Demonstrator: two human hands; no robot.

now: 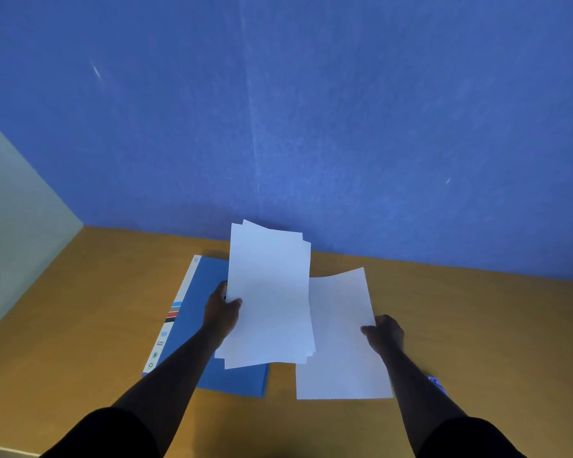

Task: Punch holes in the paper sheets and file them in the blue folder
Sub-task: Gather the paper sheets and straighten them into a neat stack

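Note:
My left hand (221, 309) grips a loose stack of white paper sheets (269, 292) by its left edge, held above the table. Under that stack the blue folder (197, 312) lies shut and flat on the wooden table, a white spine strip with coloured marks along its left side. A single white sheet (339, 342) is pinched at its right edge by my right hand (385, 333), just right of the stack. A small blue object (436, 383), mostly hidden by my right forearm, lies on the table; I cannot tell what it is.
The wooden table (96, 309) meets a blue wall (311, 127) at the back. A pale panel (14, 233) borders the table on the left.

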